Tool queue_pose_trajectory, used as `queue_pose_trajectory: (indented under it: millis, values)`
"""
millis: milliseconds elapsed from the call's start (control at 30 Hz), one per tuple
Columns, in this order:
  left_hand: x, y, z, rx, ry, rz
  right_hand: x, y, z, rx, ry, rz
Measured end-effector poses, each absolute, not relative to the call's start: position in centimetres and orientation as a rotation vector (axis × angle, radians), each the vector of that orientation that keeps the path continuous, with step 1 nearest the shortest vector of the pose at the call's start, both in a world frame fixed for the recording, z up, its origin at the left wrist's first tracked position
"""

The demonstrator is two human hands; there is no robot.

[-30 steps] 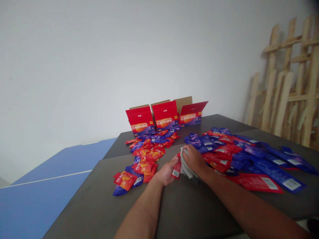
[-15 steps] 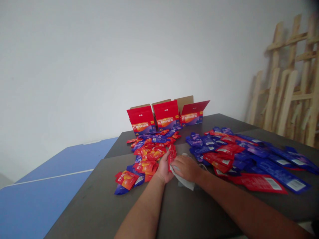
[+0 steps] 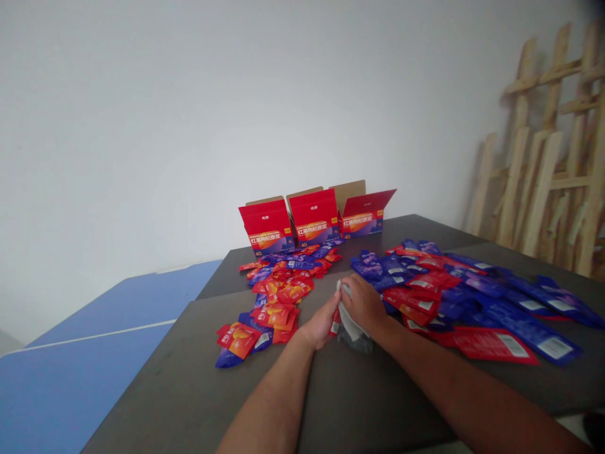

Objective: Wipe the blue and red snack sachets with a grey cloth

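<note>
Both hands meet above the near middle of the dark table. My left hand (image 3: pixel 321 325) is closed on a red sachet (image 3: pixel 335 323), and only its lower part shows beside the fingers. Wrapped in my right hand (image 3: pixel 362 307) is a pale grey cloth (image 3: pixel 350 325), pressed against the sachet's upper end. The cloth hangs down below the right fingers. To the left lies a pile of red and blue sachets (image 3: pixel 278 315). On the right is a larger heap of red and blue sachets (image 3: pixel 435 284), close to my right forearm.
Three red and purple cartons (image 3: pixel 314 221) stand with raised lids at the back of the dark table (image 3: pixel 184 384). A blue table (image 3: pixel 108 340) with a white line adjoins it on the left. Wooden frames (image 3: pixel 543 164) lean at the right wall.
My right hand and the cloth have moved up along the sachet, to its upper end. The sachet is now mostly covered. My left hand keeps its hold.
</note>
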State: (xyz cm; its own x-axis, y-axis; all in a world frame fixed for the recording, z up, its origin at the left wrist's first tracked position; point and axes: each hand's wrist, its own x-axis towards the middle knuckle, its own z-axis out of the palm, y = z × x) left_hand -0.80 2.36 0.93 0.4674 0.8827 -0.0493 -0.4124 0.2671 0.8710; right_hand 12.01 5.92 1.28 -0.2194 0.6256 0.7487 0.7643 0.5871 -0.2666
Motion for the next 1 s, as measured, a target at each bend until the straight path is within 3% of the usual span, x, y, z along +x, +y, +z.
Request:
queue_pose_trajectory:
  millis: [233, 533, 767, 1000]
  values:
    - [-1.9, 2.6, 1.2, 0.895, 0.542, 0.971, 13.4, 7.7, 0.7, -1.224, -1.827, -0.113]
    - [-3.1, 3.8, 2.3, 0.466, 0.438, 1.316, 13.4, 7.7, -0.2, -1.118, -2.071, -0.104]
    - [-2.6, 4.0, 2.0, 0.389, 0.466, 1.215, 12.9, 5.9, 0.6, -0.778, -2.321, -0.303]
    - [-2.2, 4.0, 1.3, 0.461, 0.518, 1.171, 13.1, 5.2, 0.6, -0.706, -2.354, -0.319]
